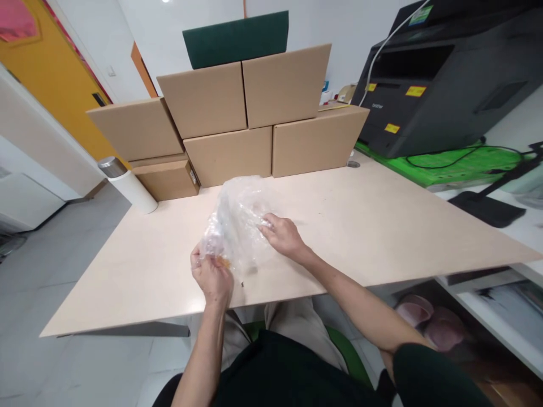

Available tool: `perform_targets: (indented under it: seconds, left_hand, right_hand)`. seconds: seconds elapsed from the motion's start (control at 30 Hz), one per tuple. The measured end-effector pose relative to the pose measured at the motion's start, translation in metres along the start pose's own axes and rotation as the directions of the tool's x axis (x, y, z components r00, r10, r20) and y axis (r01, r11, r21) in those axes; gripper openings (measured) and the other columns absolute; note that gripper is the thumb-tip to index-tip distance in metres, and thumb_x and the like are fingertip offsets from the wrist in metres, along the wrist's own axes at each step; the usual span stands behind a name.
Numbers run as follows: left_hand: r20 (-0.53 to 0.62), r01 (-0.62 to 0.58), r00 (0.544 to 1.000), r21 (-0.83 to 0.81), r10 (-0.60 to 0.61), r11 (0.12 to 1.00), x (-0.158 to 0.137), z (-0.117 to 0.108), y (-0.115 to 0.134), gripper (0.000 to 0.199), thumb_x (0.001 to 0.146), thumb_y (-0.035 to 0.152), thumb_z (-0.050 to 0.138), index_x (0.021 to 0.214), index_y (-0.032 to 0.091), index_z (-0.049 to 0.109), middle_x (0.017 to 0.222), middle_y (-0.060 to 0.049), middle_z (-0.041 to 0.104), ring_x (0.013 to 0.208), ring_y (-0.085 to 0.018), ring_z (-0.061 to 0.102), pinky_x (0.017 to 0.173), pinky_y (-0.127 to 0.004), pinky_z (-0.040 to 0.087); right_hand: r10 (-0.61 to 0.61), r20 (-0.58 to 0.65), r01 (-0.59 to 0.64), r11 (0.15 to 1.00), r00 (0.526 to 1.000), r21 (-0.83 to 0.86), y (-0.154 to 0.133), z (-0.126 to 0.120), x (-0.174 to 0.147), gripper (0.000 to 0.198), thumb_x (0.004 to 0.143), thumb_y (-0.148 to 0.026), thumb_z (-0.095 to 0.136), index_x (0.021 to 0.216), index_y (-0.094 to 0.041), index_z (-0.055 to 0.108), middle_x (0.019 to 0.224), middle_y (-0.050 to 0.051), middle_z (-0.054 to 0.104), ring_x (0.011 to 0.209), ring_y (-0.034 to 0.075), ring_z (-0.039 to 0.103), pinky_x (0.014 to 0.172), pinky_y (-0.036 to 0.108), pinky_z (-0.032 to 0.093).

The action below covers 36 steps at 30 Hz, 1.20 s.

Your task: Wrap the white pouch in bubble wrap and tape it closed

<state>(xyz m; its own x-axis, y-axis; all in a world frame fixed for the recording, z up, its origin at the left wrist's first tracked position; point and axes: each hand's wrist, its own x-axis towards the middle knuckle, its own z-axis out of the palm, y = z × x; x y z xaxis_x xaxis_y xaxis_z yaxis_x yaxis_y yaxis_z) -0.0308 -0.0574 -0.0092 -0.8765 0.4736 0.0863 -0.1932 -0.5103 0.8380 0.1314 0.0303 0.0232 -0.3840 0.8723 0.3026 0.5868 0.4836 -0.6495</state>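
Note:
A crumpled clear plastic bag (244, 220) hangs between my two hands above the light wooden table. My left hand (212, 277) has its fingers closed around the bag's left side, where the plastic is bunched. A small orange-yellow patch (223, 262) shows beside those fingers; I cannot make out what it is. On the other side, my right hand (282, 233) pinches the plastic between thumb and fingers. Just right of my left hand, a tiny dark speck (242, 284) lies on the table.
Stacked cardboard boxes (229, 158) line the table's back edge, topped by a dark green box (237, 39). A white bottle with a metal cap (133, 189) stands at the left. Beyond the right edge sit a dark printer (424, 107) and a black stand (487, 206).

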Motion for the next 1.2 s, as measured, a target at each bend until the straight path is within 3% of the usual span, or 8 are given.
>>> perform_targets:
  seconds: [0.2, 0.33, 0.43, 0.63, 0.73, 0.9, 1.0, 1.2]
  left_hand:
    - [-0.065, -0.055, 0.995, 0.247, 0.073, 0.967, 0.035, -0.062, 0.000, 0.060, 0.068, 0.021, 0.066, 0.123, 0.026, 0.045, 0.121, -0.006, 0.057, 0.109, -0.019, 0.061, 0.096, -0.041, 0.049]
    - [0.386, -0.471, 0.882, 0.713, 0.270, 0.519, 0.036, -0.084, 0.010, 0.063, 0.070, 0.024, 0.072, 0.130, 0.024, 0.052, 0.153, -0.014, 0.031, 0.146, -0.033, 0.027, 0.115, -0.052, 0.029]
    - [0.594, -0.636, 0.771, 0.701, 0.229, 0.322, 0.035, -0.080, 0.017, 0.024, 0.078, 0.028, 0.066, 0.101, 0.021, 0.068, 0.140, -0.013, 0.051, 0.142, -0.035, 0.036, 0.115, -0.054, 0.029]
    - [-0.011, -0.192, 0.971, 0.556, 0.238, 0.809, 0.057, -0.084, 0.031, 0.028, 0.079, 0.029, 0.063, 0.104, 0.021, 0.053, 0.092, -0.002, 0.065, 0.079, -0.017, 0.067, 0.079, -0.038, 0.057]
    - [-0.129, -0.027, 0.985, 0.526, 0.111, 0.850, 0.068, -0.106, 0.040, 0.055, 0.069, 0.016, 0.066, 0.119, 0.023, 0.043, 0.101, -0.003, 0.064, 0.072, -0.012, 0.064, 0.072, -0.033, 0.056]
    - [0.059, -0.170, 0.950, 0.922, 0.307, 0.348, 0.059, -0.124, 0.051, 0.076, 0.072, 0.017, 0.067, 0.142, 0.018, 0.036, 0.140, -0.019, 0.044, 0.118, -0.030, 0.056, 0.098, -0.052, 0.046]
    - [0.247, -0.287, 0.869, 0.957, 0.429, 0.030, 0.051, -0.116, 0.050, 0.052, 0.082, 0.025, 0.060, 0.132, 0.014, 0.053, 0.149, -0.021, 0.035, 0.140, -0.038, 0.032, 0.113, -0.058, 0.027]
    - [0.345, -0.336, 0.937, 0.933, 0.055, -0.128, 0.053, -0.110, 0.042, 0.035, 0.094, 0.037, 0.045, 0.114, 0.020, 0.069, 0.135, -0.015, 0.056, 0.133, -0.035, 0.043, 0.108, -0.056, 0.032]
  right_hand:
    - [0.122, -0.168, -0.066, 0.950, 0.978, 0.306, 0.049, -0.006, -0.012, 0.027, 0.084, -0.048, 0.056, 0.080, -0.021, 0.058, 0.076, 0.003, 0.064, 0.071, 0.019, 0.059, 0.067, 0.029, 0.043]
    - [0.193, -0.143, -0.127, 0.918, 0.971, 0.374, 0.072, -0.004, -0.027, 0.031, 0.082, -0.051, 0.060, 0.079, -0.020, 0.058, 0.074, 0.002, 0.060, 0.068, 0.016, 0.053, 0.063, 0.028, 0.040]
    - [0.254, -0.121, -0.182, 0.889, 0.960, 0.420, 0.078, -0.001, -0.037, 0.032, 0.082, -0.051, 0.061, 0.079, -0.020, 0.057, 0.068, -0.001, 0.054, 0.061, 0.014, 0.046, 0.057, 0.026, 0.036]
    - [0.331, -0.136, -0.227, 0.841, 0.934, 0.491, 0.091, -0.007, -0.050, 0.035, 0.080, -0.054, 0.065, 0.078, -0.020, 0.057, 0.064, -0.002, 0.053, 0.056, 0.012, 0.044, 0.052, 0.025, 0.034]
    - [0.361, -0.115, -0.268, 0.839, 0.926, 0.473, 0.102, -0.010, -0.056, 0.036, 0.080, -0.056, 0.065, 0.080, -0.020, 0.058, 0.064, -0.002, 0.056, 0.054, 0.012, 0.045, 0.051, 0.025, 0.035]
    - [0.440, -0.135, -0.339, 0.823, 0.888, 0.457, 0.111, -0.013, -0.064, 0.049, 0.073, -0.052, 0.073, 0.110, -0.021, 0.061, 0.076, 0.001, 0.064, 0.063, 0.016, 0.057, 0.057, 0.027, 0.044]
    - [0.533, -0.060, -0.368, 0.658, 0.844, 0.656, 0.110, -0.020, -0.064, 0.061, 0.068, -0.045, 0.080, 0.121, -0.025, 0.057, 0.081, 0.000, 0.066, 0.066, 0.016, 0.061, 0.058, 0.026, 0.049]
    - [0.592, 0.335, -0.513, 0.159, 0.733, 0.843, 0.108, -0.040, -0.034, 0.018, 0.085, -0.035, 0.069, 0.085, -0.018, 0.064, 0.067, 0.002, 0.064, 0.052, 0.014, 0.058, 0.045, 0.023, 0.049]
